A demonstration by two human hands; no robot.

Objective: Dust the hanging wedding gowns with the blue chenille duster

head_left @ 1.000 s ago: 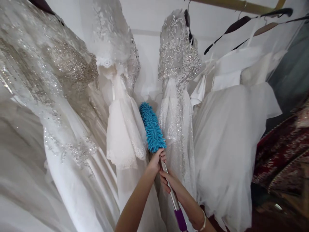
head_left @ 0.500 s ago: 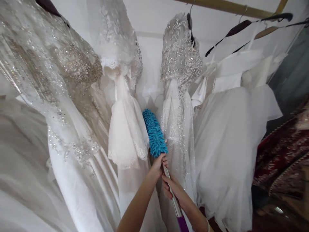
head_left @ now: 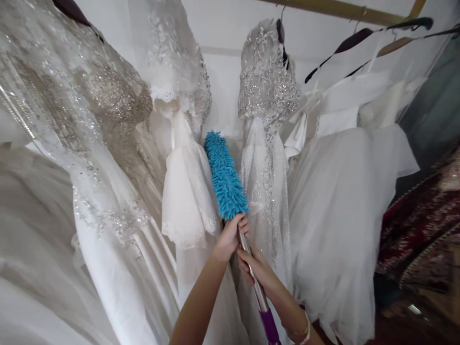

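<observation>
A duster with a fluffy blue head (head_left: 223, 176) and a silver and purple pole (head_left: 258, 293) points up between two hanging white dresses. My left hand (head_left: 230, 236) grips the pole just under the blue head. My right hand (head_left: 257, 270) holds the pole a little lower. The blue head lies against the white lace dress (head_left: 187, 191) on its left, with the silver-beaded dress (head_left: 266, 143) on its right.
A large sequinned gown (head_left: 72, 167) fills the left side. White tulle dresses (head_left: 341, 191) hang on dark hangers (head_left: 362, 38) from a gold rail (head_left: 341, 8) at the right. Dark red patterned fabric (head_left: 424, 230) lies at the far right. A white wall stands behind.
The duster head dipped a little, then rose and shifted left along the lace dress. Both hands moved up with the pole.
</observation>
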